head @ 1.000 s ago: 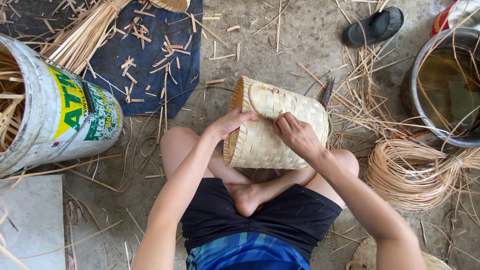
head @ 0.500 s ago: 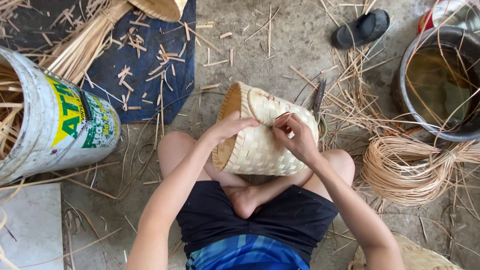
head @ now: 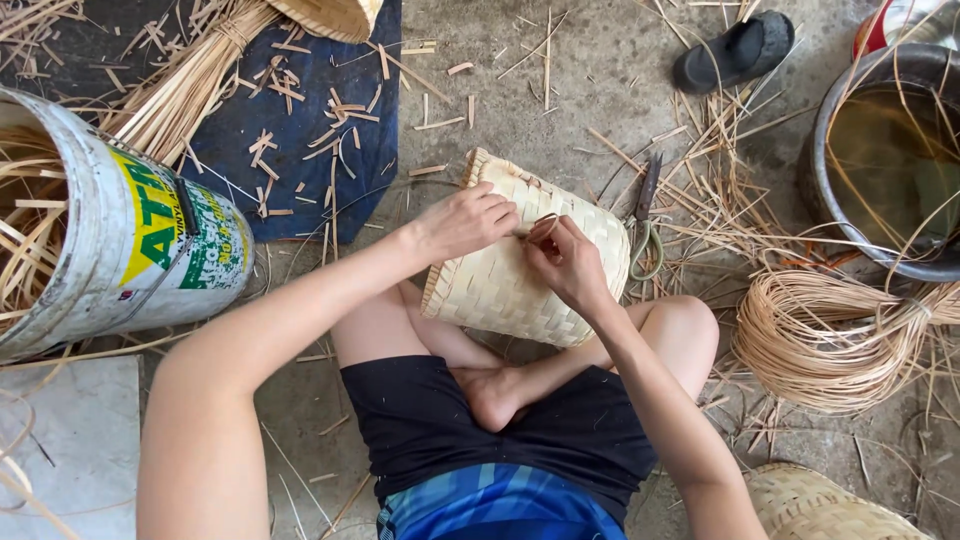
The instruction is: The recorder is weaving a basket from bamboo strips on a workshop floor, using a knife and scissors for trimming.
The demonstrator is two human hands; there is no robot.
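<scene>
A pale woven bamboo basket (head: 500, 285) lies on its side across my crossed legs. My left hand (head: 462, 222) rests on its upper side, fingers curled against the weave. My right hand (head: 563, 258) is just beside it, pinching a thin cane strip (head: 545, 220) at the basket's surface. The two hands almost touch.
A white plastic bucket (head: 130, 250) holding bamboo strips lies at the left. A coil of cane (head: 830, 340) sits at the right, below a metal pot of water (head: 890, 160). Scissors (head: 645, 225) lie beside the basket. A dark mat (head: 310, 130) with offcuts, a black sandal (head: 735, 50) and another basket (head: 830, 505) are nearby.
The basket has turned slightly on my lap. Both hands have come closer together on its upper side, and my right hand now pinches the strip.
</scene>
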